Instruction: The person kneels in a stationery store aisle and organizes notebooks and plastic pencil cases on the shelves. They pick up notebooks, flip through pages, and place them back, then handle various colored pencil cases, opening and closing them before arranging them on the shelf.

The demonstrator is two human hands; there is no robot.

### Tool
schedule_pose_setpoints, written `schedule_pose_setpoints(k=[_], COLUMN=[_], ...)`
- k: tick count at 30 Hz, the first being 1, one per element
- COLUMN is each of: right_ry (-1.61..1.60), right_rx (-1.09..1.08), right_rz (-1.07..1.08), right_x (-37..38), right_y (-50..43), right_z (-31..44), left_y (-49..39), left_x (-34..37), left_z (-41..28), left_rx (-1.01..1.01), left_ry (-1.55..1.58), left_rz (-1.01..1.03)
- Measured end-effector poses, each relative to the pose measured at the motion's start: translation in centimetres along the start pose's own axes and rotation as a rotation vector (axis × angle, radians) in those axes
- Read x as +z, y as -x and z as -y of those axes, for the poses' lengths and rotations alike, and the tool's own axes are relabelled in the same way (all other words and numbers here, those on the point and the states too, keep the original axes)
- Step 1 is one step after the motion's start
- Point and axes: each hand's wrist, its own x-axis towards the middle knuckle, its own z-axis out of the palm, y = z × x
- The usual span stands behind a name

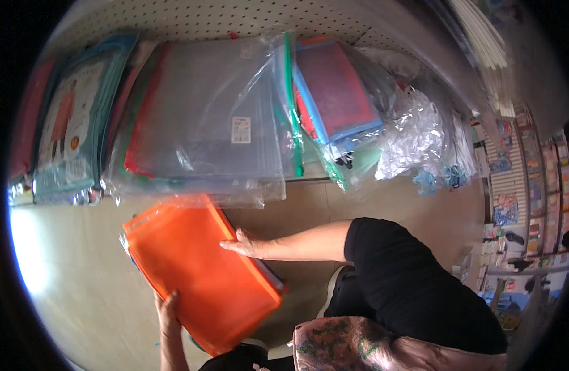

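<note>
A stack of plastic document folders with an orange one (205,273) on top is held between my two hands, tilted above the floor. My left hand (167,308) grips its lower left edge, the thumb on the orange face and the fingers hidden beneath. At the opposite edge, my right hand (242,244) holds the stack with its fingers on top. Darker and pale edges of other folders peek out underneath. The far end of the stack lies close to clear zip folders (205,106) on the shelf, one of them with a red edge and a price label.
Teal packaged garments (75,116) stand on the shelf's left. Right of the clear folders lie a blue-edged red mesh pouch (337,88) and crinkled clear bags (414,130). A pegboard (191,21) backs the shelf. Tiled floor (99,259) lies below, and stocked racks (539,185) stand far right.
</note>
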Motion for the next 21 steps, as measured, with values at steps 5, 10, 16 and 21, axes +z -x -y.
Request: schedule_pose_setpoints(k=[5,10,16,21], right_ry=[0.397,0.852,0.540,0.742], right_rx=[-0.096,-0.293,-0.839,-0.042], right_rz=[-0.117,0.180,-1.137,-1.106], right_x=[-1.6,-7.8,-28.1,-36.8], right_y=[0.6,6.2,16.9,15.5], right_z=[0.7,7.8,12.0,11.4], left_y=[-1.5,-2.7,-0.6,-4.2], left_x=[-1.3,-2.5,7.0,22.9], left_z=[6.4,5.9,-7.5,-12.2], left_rx=[0.075,-0.108,0.785,1.249], left_ry=[-0.229,-0.359,-1.100,-1.608], left_rz=[-0.107,-0.408,-0.044,0.820])
